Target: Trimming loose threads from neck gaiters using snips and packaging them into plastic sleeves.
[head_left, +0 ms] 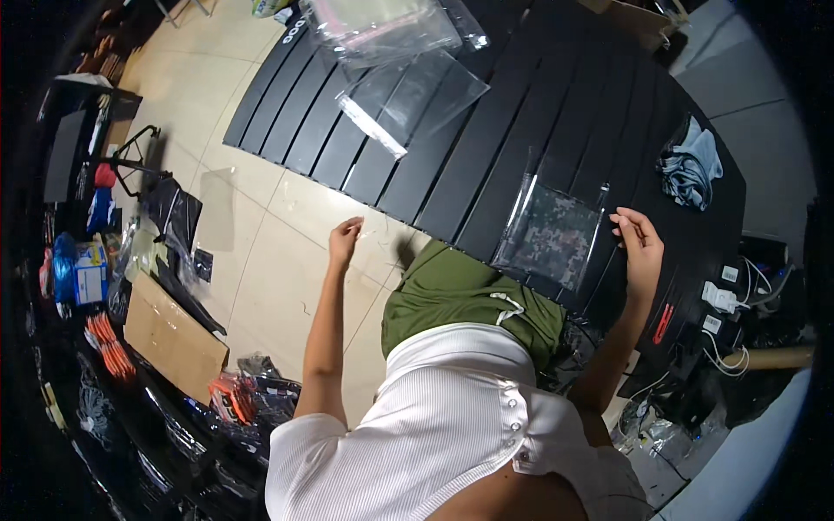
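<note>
A folded camouflage cloth (554, 239) lies inside a clear plastic bag (518, 214) near the front edge of the black slatted table. Just right of the bag is my right hand (641, 247), its fingers curled with thumb and fingertips together; whether anything is in them is hidden. My left hand (346, 242) hangs beyond the table's edge, above the tiled floor. Its fingers are pinched, and a faint clear scrap shows by the fingertips, too small to name. Farther off, a flat clear bag (415, 95) with a white strip lies on the table.
A stack of clear bags (378, 30) sits at the table's far side. On the right are a bundled blue-grey cloth (691, 165), a red tool (663, 324) and white plugs with cables (719, 298). A cardboard sheet (172, 334) and packed goods line the left.
</note>
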The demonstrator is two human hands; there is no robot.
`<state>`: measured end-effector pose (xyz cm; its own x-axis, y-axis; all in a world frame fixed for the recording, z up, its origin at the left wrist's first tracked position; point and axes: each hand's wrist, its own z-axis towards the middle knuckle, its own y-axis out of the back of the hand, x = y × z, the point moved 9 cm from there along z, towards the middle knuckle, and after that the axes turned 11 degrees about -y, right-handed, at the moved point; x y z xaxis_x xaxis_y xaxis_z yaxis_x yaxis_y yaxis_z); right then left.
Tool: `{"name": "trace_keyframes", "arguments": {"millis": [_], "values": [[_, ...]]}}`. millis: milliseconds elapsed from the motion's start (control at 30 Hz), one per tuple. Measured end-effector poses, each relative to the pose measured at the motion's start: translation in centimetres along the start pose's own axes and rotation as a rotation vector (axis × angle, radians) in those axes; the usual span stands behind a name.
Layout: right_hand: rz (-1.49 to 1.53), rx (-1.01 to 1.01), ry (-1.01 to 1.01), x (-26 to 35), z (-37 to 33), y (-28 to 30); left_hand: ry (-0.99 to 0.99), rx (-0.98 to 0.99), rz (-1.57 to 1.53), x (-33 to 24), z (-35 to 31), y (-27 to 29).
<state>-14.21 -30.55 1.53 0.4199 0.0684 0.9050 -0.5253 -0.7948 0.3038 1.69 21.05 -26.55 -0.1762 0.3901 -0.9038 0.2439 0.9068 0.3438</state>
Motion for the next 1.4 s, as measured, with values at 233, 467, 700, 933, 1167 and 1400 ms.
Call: {"name": "trace_keyframes", "arguments": {"millis": [233,467,700,933,1167,1400], "values": [[-0.102,-0.076,-0.031,-2.0,1.5,-0.1,0.354,-0.309,-0.644,5.9,-0.7,-0.7],[-0.302,-0.393,0.268,3.0,-0.2,-0.7,0.520,-0.363,-0.797,5.2,-1.7,-4.0],[-0.251,0.515,0.392,7.1,-8.5,-20.0,0.517,-0.325,-1.085,5.2,-2.3,-7.4],[-0.507,0.970,0.560,-3.1,-13.6,-33.0,0.387,-0.066,-1.126,-2.2,-3.6,-8.5],[-0.942,1.013,0.720,-7.3,-13.1,-37.5,0.390,-0.031,-1.438,-6.8,-5.2,-8.3],[-1.093,0.705,0.651,-9.7,-9.6,-39.2,0.179,-0.339,-1.080,-4.5,-4.5,-3.4]]}}
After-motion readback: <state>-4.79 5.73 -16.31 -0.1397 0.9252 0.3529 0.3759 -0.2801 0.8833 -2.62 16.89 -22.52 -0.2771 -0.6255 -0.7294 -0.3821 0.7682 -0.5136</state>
